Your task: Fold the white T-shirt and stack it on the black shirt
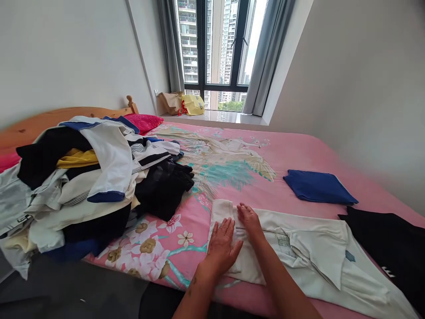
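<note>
A white shirt [305, 270] lies stretched across the front of the bed, its sleeve folded inward over the body and a small printed patch showing. My left hand [223, 243] rests flat on the shirt's left end, fingers stretched out and thumb apart. Just beyond it, my right hand [249, 219] touches the same end near a folded-over strip, its fingers extended and palm turned partly down. Neither hand grips the cloth.
A heap of mixed clothes [109, 155] covers the bed's left side. A folded blue garment [320, 186] and a black garment [392, 239] lie to the right. The pink floral bedsheet [292, 148] spreads beneath. Paper bags [192, 105] stand on the windowsill.
</note>
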`<state>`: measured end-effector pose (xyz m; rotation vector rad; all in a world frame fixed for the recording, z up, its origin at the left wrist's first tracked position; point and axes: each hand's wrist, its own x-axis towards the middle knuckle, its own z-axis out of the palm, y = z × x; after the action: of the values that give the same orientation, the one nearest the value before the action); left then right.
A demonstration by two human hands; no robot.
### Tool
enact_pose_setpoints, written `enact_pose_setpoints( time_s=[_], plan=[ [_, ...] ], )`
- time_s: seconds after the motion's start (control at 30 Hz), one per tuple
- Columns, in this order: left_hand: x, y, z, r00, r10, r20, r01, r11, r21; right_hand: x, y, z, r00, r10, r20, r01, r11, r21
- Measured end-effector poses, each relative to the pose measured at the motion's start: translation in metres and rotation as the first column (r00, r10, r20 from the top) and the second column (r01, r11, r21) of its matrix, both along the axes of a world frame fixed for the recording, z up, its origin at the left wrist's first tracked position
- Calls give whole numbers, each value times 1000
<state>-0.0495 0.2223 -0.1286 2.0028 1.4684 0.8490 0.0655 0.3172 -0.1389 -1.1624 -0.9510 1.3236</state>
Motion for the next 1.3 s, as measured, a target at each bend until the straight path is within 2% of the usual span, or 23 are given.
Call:
enact_pose_setpoints(
  time_s=[0.07,0.13,0.17,0.2,0.27,0.33,0.37,0.4,0.5,0.57,0.6,0.7,0.83,0.97,1.07,1.3],
  plan=[
    [4,-10,-3,988,-112,-105,111,994,-23,-5,-3,10,992,-8,128,-7,993,120],
    [7,-17,-2,970,-191,-151,189,982,-26,-21,-8,16,929,59,365,-173,942,288],
    [9,-19,0,966,-203,-161,202,979,-18,-32,-11,17,858,98,504,-300,892,338],
    [9,-21,2,967,-194,-166,196,981,-4,-42,-14,16,764,131,632,-428,836,344],
    [10,-22,6,972,-167,-164,176,984,39,-60,-16,8,554,199,808,-619,748,240],
    [9,-22,9,974,-162,-159,177,980,88,-70,-13,-4,398,241,885,-694,710,119],
    [8,-24,9,973,-167,-161,185,977,108,-71,-9,-9,377,235,896,-681,726,96],
    [7,-26,9,967,-190,-171,212,970,118,-70,-5,-13,406,203,891,-631,768,112],
    [0,-40,1,940,-260,-220,286,954,91,-50,5,-18,654,13,756,-287,929,232],
    [-7,-56,-8,939,-229,-256,253,965,67,-27,5,-19,746,-55,664,-108,973,202],
    [-11,-64,-13,946,-170,-275,196,978,68,-16,4,-20,761,-44,647,-81,983,162],
    [-20,-82,-29,945,34,-325,4,993,117,11,-4,-24,745,61,664,-112,993,34],
    [-22,-87,-36,928,159,-335,-109,980,165,13,0,-25,703,179,689,-136,984,-117],
    [-21,-84,-33,931,169,-325,-120,979,165,0,20,-17,649,288,704,-164,957,-241],
    [-25,-84,-34,943,137,-302,-87,981,174,-5,28,-11,603,327,727,-173,944,-281],
    [-34,-86,-46,974,126,-187,-88,975,203,-3,13,-8,532,311,787,-160,950,-268]
  ],
)
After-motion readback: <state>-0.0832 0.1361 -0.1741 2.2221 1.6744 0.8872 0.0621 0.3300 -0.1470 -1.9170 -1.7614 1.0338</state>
